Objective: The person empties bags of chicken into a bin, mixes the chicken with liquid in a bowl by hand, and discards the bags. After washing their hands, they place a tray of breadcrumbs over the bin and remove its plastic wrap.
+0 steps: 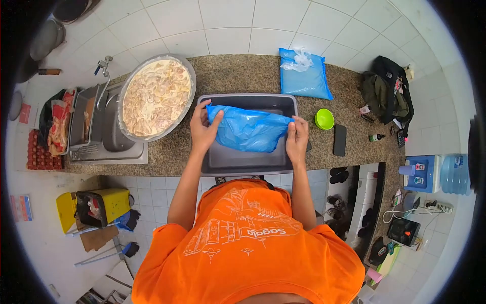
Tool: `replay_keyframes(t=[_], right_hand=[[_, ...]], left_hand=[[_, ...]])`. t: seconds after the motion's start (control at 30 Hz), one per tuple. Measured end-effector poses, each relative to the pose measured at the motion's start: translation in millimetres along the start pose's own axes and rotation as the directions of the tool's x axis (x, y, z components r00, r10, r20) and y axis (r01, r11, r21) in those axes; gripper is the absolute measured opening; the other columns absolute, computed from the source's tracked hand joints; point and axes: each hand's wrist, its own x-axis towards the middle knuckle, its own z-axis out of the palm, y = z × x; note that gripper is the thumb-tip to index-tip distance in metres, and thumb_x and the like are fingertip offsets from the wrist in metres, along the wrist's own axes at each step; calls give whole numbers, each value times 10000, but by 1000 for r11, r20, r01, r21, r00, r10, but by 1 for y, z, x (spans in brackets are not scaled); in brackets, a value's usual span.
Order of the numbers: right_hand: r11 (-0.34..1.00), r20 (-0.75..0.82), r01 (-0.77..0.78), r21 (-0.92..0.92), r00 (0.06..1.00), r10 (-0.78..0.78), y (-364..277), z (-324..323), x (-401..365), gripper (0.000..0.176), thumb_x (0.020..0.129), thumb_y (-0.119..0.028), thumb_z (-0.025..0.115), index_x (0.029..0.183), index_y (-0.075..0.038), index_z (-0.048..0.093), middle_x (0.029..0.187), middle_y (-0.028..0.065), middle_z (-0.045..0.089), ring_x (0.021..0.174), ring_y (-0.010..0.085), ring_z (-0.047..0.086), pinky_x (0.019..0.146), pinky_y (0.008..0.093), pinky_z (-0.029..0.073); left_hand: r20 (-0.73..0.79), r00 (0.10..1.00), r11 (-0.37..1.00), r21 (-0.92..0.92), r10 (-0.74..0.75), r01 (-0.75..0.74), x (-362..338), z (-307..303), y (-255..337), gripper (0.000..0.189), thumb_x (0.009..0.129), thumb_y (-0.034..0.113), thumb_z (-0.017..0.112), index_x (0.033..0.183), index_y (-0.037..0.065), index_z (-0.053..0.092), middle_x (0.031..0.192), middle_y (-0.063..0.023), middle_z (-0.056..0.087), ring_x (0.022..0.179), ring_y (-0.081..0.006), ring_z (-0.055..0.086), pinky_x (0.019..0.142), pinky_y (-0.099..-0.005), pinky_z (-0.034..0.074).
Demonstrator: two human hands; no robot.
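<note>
A blue plastic bag (248,129) is stretched sideways over a dark grey plastic tub (243,164) on the counter. My left hand (206,126) pinches the bag's left end between thumb and fingers. At the other end, my right hand (297,138) grips the upper right corner. What the bag contains, if anything, cannot be made out. To the left stands a large round basin (191,76) full of meat pieces in a pale creamy mix (157,96). A second blue bag (305,81), filled and flat, lies at the back right with crumpled clear plastic (298,61) on it.
Right of the tub are a green bowl (324,119), a phone (339,140), a small bottle (376,137) and a dark backpack (390,93). The sink (117,137) and its faucet (105,68) are at left, beside egg trays (43,154). A yellow bin (114,200) stands below.
</note>
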Motion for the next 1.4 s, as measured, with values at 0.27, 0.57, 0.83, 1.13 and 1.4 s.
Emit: replay_keyframes(t=[0.27, 0.57, 0.83, 1.13, 1.4], right_hand=[[946, 193, -267, 183, 954, 231, -54, -41, 10, 175, 956, -114, 541, 885, 18, 633, 735, 123, 577, 689, 237, 563, 645, 318, 431], [876, 386, 468, 112, 792, -473, -181, -2, 72, 188, 751, -21, 611, 939, -25, 601, 943, 147, 641, 789, 311, 652, 658, 390, 529], [956, 436, 294, 22, 857, -273, -116, 13, 28, 301, 865, -253, 649, 1029, -5, 597, 982, 157, 615, 975, 366, 604, 787, 475, 506], [974, 526, 143, -173, 850, -31, -89, -71, -30, 243, 747, -219, 771, 921, -55, 723, 949, 100, 645, 908, 302, 601, 745, 402, 507], [979, 731, -199, -39, 662, 164, -62, -90, 22, 182, 729, -103, 786, 888, -21, 746, 886, 116, 698, 796, 279, 636, 720, 358, 506]], left_hand=[[78, 996, 989, 149, -40, 28, 7, -49, 15, 221, 826, 167, 767, 879, 2, 630, 747, -12, 590, 730, -84, 534, 653, -252, 445], [337, 886, 812, 384, 319, -439, -10, -34, 118, 487, 708, 97, 794, 1147, 43, 590, 1105, -117, 636, 989, -300, 615, 924, -353, 465], [436, 899, 921, 361, -28, -146, -19, -12, 43, 248, 694, 75, 821, 895, 12, 690, 742, -59, 663, 697, -128, 606, 644, -296, 480], [387, 907, 915, 284, 163, -286, -2, 9, 56, 128, 758, 114, 791, 790, 7, 730, 714, -72, 642, 647, -141, 594, 592, -278, 454], [652, 749, 963, 259, -114, -79, 22, -38, 67, 104, 766, 77, 793, 804, -7, 745, 689, -47, 628, 644, -91, 580, 571, -242, 448]])
